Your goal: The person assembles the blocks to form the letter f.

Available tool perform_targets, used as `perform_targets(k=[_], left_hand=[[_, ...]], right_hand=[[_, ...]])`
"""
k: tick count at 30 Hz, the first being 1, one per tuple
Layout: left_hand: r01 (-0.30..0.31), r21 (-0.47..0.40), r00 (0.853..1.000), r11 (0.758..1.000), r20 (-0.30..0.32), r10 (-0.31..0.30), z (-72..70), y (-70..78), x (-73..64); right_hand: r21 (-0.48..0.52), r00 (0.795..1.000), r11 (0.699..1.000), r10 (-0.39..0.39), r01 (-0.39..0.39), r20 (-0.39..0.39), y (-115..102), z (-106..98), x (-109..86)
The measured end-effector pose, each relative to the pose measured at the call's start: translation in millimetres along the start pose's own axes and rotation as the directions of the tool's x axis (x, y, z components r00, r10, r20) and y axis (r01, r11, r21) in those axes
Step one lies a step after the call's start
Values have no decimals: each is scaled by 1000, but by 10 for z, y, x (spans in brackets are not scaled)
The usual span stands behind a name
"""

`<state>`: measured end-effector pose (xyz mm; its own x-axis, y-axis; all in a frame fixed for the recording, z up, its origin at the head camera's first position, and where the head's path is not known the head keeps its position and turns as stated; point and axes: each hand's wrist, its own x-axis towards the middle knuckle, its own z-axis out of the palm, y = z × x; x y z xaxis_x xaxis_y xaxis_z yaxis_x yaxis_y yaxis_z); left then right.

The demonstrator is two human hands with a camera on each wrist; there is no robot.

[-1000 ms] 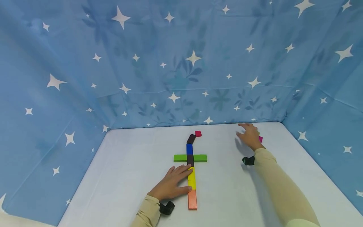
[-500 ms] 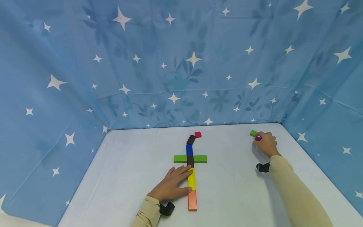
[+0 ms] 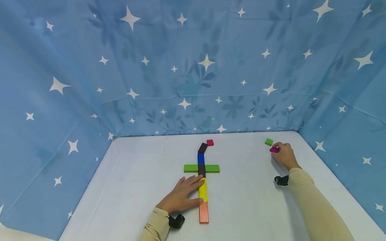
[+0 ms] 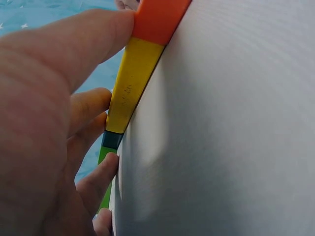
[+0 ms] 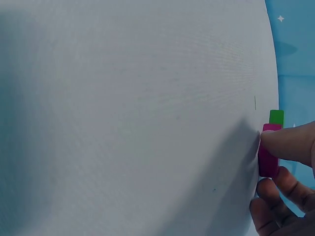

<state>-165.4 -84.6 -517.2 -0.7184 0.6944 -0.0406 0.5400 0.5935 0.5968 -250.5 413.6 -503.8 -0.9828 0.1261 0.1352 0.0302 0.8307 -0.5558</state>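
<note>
My right hand [image 3: 285, 156] pinches a magenta block [image 3: 273, 150] at the far right of the table; in the right wrist view the thumb [image 5: 288, 143] lies across that magenta block [image 5: 269, 166]. A small green block [image 3: 269, 142] lies just beyond it. My left hand [image 3: 181, 195] rests, fingers spread, along the left side of a row of blocks. Its thumb touches near where the yellow block [image 3: 203, 190] meets the orange block [image 3: 203, 213]; its fingertips reach the yellow block's far end and a dark block [image 3: 201, 171]. Other fingertips are partly hidden in the head view.
Up the row, green pieces [image 3: 191, 168] stick out on both sides of the dark block. Beyond are a blue block [image 3: 201, 159], a tilted dark brown block [image 3: 203, 148] and a red block [image 3: 210, 142]. A blue star-patterned curtain [image 3: 156, 83] surrounds the white table [image 3: 135, 174].
My right hand has moved right and toward me, and the magenta block is now pinched and drawn slightly nearer. The small green block has come into view. My left hand stays put.
</note>
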Motion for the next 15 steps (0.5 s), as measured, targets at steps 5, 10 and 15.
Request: perform_targets(k=[5, 10, 15], left_hand=[[-1, -5, 1000, 1000, -3, 1, 7, -7, -5], [1, -5, 1000, 1000, -9, -1, 2, -5, -10], [7, 13, 1000, 1000, -5, -7, 3, -11, 2]], right_hand=[[-16, 1000, 1000, 7, -7, 11, -3, -1, 3], [-7, 999, 999, 41, -41, 30, -11, -2, 15], [0, 998, 999, 52, -52, 33, -14, -3, 19]])
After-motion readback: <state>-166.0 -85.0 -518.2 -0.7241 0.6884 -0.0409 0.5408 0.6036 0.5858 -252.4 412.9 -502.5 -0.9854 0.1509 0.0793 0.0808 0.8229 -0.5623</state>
